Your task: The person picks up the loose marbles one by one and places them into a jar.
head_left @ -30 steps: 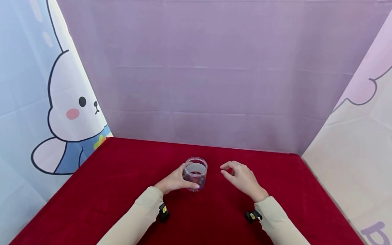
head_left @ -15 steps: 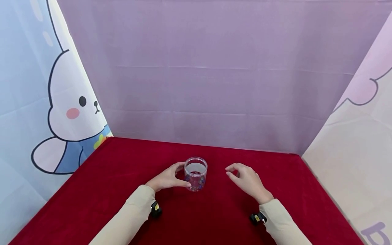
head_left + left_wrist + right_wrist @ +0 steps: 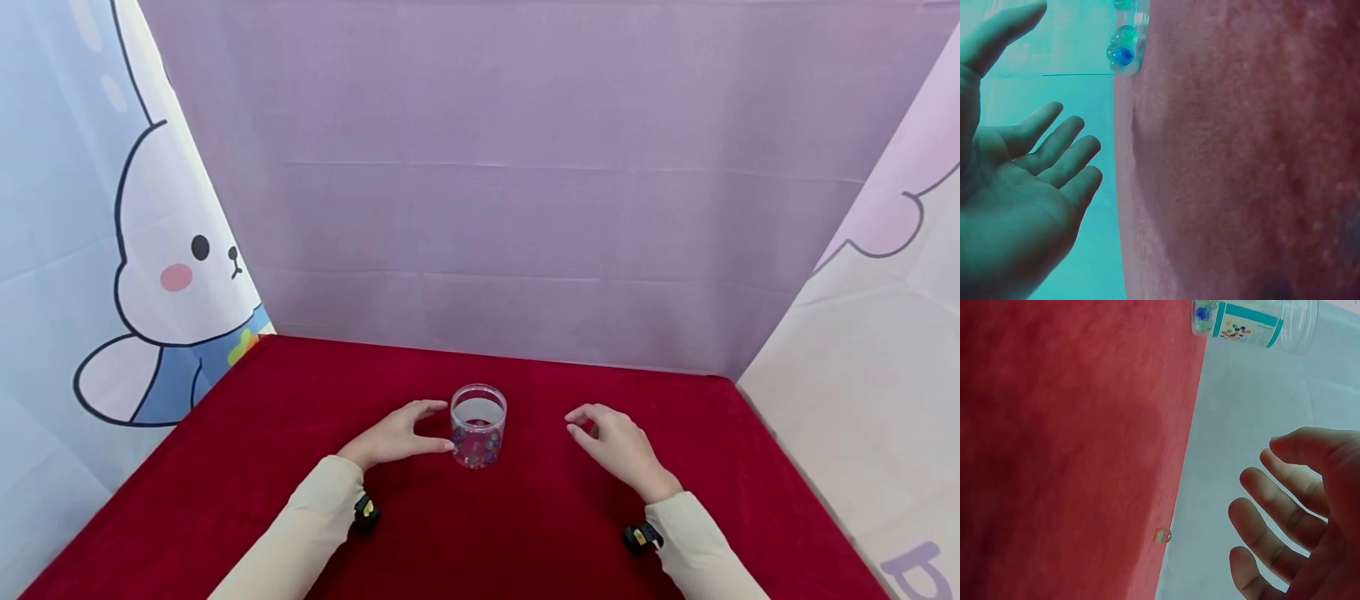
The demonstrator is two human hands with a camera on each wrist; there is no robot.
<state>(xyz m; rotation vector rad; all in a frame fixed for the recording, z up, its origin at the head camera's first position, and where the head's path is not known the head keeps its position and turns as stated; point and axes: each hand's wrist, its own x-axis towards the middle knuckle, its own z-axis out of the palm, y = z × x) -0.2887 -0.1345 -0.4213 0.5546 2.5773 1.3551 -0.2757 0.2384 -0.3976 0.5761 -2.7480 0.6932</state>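
A clear plastic jar (image 3: 477, 427) stands upright and lidless on the red cloth, with several glass marbles (image 3: 1124, 53) at its bottom. In the right wrist view the label (image 3: 1247, 325) on its side shows. Beside the jar, my left hand (image 3: 401, 433) is spread, thumb and fingers at its left side without gripping it; whether the thumb tip touches cannot be told. Well to the right, my right hand (image 3: 618, 446) hovers with fingers loosely bent and holds nothing. A single clear marble (image 3: 1162, 535) lies on the cloth near that hand; in the head view it cannot be seen.
The red cloth (image 3: 480, 542) covers the whole table. A purple curtain (image 3: 495, 183) hangs behind its far edge. Printed fabric stands at both sides, a cartoon rabbit (image 3: 180, 250) on the left one. Each wrist wears a small black camera (image 3: 366, 514).
My left hand has let go of the jar and drawn back to the left. My right hand has shifted right and slightly nearer. The jar stays in place.
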